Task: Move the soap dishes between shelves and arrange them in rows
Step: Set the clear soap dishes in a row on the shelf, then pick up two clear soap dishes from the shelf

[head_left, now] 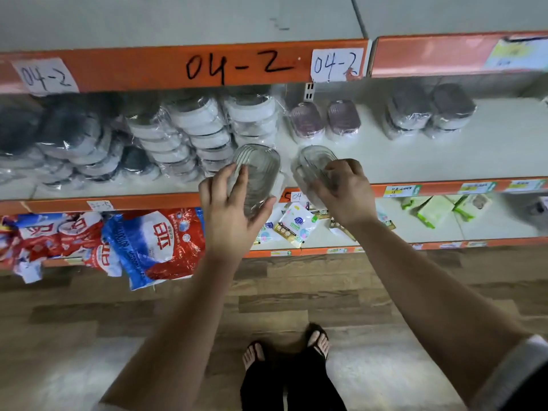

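The left hand grips a clear soap dish with a smoky grey tint and fine ridges running along it. The second soap dish, in the right hand, has the same tint and ridges. Beyond the right grip, wrapped mauve dishes show darker ribbing. Left of the left grip stand white stacked dishes with dark rims, then black dishes. Above both grips the shelf edge is orange, marked "04-2" in black. Below the left grip — red, white and blue bags. Under both grips, a brown wood-grain floor.
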`<state>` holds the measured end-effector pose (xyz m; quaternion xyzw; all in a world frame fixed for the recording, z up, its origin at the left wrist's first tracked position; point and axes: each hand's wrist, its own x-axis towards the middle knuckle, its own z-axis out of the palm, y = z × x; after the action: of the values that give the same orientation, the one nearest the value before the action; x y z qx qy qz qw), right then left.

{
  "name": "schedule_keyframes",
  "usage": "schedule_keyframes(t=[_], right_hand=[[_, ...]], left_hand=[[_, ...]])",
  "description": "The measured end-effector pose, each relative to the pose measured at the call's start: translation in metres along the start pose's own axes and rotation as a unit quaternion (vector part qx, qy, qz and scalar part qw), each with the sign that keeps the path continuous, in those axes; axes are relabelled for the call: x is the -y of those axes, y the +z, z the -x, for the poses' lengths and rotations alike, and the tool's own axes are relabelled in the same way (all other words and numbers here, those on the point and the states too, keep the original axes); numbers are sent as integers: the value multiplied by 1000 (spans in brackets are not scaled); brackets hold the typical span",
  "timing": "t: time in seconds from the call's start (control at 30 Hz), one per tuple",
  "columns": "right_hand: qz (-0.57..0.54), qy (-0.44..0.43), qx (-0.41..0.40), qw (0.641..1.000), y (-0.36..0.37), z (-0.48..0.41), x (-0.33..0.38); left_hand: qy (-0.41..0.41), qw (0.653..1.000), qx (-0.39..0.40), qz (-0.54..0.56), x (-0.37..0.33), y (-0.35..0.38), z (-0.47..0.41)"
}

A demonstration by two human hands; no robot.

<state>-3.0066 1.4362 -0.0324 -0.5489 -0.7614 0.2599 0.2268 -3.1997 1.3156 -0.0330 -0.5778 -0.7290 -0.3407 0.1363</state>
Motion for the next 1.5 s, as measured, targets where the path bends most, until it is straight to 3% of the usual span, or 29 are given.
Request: schedule_keyframes(t=[0.17,0.3,0.67,1.0,1.27,1.5], right_hand=[[-26,13,11,1000,25,-39,-23],[-42,8,26,999,48,-68,-34],[46,0,22,999,96,-116,-45],[137,-22,3,990,102,-122,-51],[148,-15,-30,988,92,-119,-66],[152,-55,-5,987,109,-121,-55]], left_hand=[[-30,998,-46,-1,1,37,10],[-28,999,-40,-21,11,56,20],[-49,998,-24,-38,16,82,34],[-58,998,6,-27,6,98,43],[-43,999,2,-27,7,102,41],[-44,999,12,-27,13,107,39]])
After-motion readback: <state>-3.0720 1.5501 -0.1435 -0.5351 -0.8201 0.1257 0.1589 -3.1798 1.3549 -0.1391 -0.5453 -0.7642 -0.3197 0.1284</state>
